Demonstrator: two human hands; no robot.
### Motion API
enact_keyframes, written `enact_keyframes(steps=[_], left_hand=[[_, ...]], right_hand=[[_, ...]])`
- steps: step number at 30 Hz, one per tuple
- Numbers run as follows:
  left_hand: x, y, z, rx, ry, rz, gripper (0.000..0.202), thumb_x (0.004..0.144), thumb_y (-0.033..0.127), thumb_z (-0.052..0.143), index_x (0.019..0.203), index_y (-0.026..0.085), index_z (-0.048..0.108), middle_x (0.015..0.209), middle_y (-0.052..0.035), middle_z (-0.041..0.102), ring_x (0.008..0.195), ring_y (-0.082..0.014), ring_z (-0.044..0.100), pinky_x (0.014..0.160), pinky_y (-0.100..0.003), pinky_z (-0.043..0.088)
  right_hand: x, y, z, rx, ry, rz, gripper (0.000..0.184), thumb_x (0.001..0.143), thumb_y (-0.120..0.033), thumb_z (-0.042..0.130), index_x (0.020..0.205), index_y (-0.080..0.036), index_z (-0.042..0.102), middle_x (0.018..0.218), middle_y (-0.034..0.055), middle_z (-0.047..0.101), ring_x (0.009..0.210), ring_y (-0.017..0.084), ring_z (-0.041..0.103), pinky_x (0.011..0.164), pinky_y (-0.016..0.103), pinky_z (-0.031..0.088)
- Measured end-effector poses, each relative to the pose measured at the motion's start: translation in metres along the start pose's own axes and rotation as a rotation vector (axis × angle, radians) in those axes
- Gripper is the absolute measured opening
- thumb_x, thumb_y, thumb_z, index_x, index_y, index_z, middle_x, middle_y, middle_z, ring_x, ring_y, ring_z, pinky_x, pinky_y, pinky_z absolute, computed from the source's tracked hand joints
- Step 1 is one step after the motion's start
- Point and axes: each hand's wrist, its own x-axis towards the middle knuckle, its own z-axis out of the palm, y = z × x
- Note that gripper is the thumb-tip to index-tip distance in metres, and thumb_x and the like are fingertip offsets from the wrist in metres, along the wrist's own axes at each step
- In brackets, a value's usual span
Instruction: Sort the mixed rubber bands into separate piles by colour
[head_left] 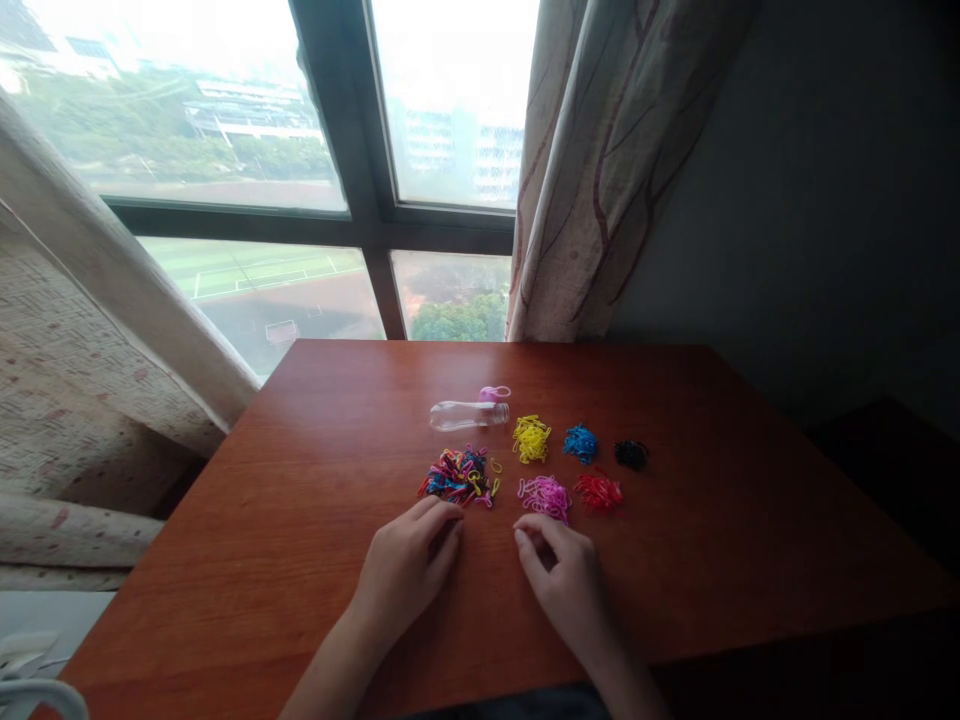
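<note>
My left hand rests on the table just in front of a mixed pile of small loop-shaped plastic pins. Its fingers are curled, thumb and index tips close together; whatever may lie between them is hidden. In front of the pink pins, my right hand is curled too, thumb near index finger, and I cannot make out anything held. Sorted piles sit beyond: yellow pins, blue pins, black pins and red pins. A few loose pins lie at the mixed pile's right side.
A clear plastic bottle lies on its side behind the piles, its pink cap with a ring beside its neck. The brown wooden table stands against a window, with curtains on both sides.
</note>
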Motion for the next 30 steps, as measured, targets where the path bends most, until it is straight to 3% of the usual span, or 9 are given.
enact_keyframes(steps=[5,10,14,19,25,30], left_hand=[[0.001,-0.003,-0.002,0.012,0.13,-0.075,0.016,0.092,0.027,0.049,0.094,0.023,0.064,0.084,-0.0001,0.065,0.066,-0.0123,0.061,0.063,-0.023,0.047],[0.006,-0.007,-0.01,0.135,0.284,-0.209,0.019,0.092,0.033,0.052,0.106,0.024,0.062,0.104,-0.0013,0.063,0.071,-0.014,0.062,0.062,-0.025,0.047],[0.015,-0.008,-0.015,0.203,0.197,-0.178,0.024,0.091,0.032,0.053,0.113,0.025,0.059,0.114,-0.0041,0.06,0.093,-0.0205,0.064,0.075,-0.03,0.051],[0.033,0.0,-0.015,0.24,0.122,-0.033,0.034,0.088,0.03,0.059,0.121,0.024,0.058,0.121,-0.0077,0.058,0.108,-0.0265,0.057,0.091,-0.039,0.049],[0.054,0.026,-0.007,0.275,0.006,0.125,0.029,0.086,0.028,0.062,0.114,0.026,0.064,0.122,-0.0072,0.061,0.111,-0.0293,0.051,0.091,-0.045,0.042],[0.07,0.04,0.005,0.324,-0.077,0.173,0.021,0.084,0.028,0.063,0.104,0.026,0.066,0.117,-0.0063,0.062,0.116,-0.0295,0.048,0.097,-0.046,0.036]], right_hand=[[-0.006,-0.002,0.008,-0.051,-0.048,-0.042,0.017,0.092,-0.02,0.049,0.088,-0.022,0.066,0.075,0.0012,0.069,0.067,0.016,0.065,0.065,0.024,0.047],[-0.007,-0.003,0.007,-0.093,-0.071,-0.048,0.015,0.091,-0.018,0.051,0.086,-0.022,0.064,0.074,-0.0002,0.067,0.067,0.016,0.064,0.064,0.024,0.043],[-0.006,-0.003,0.007,-0.095,-0.072,-0.053,0.015,0.09,-0.017,0.051,0.087,-0.022,0.064,0.075,-0.0002,0.068,0.068,0.016,0.064,0.063,0.024,0.042],[-0.006,-0.001,0.008,-0.092,-0.077,-0.06,0.015,0.09,-0.016,0.05,0.088,-0.022,0.064,0.077,-0.0001,0.068,0.07,0.016,0.064,0.066,0.025,0.042],[-0.007,0.001,0.009,-0.103,-0.092,-0.066,0.016,0.09,-0.015,0.05,0.088,-0.022,0.064,0.077,-0.0003,0.068,0.069,0.016,0.063,0.065,0.026,0.041],[-0.006,0.002,0.009,-0.097,-0.075,-0.086,0.017,0.089,-0.015,0.049,0.087,-0.022,0.065,0.076,0.001,0.068,0.068,0.017,0.064,0.063,0.025,0.041]])
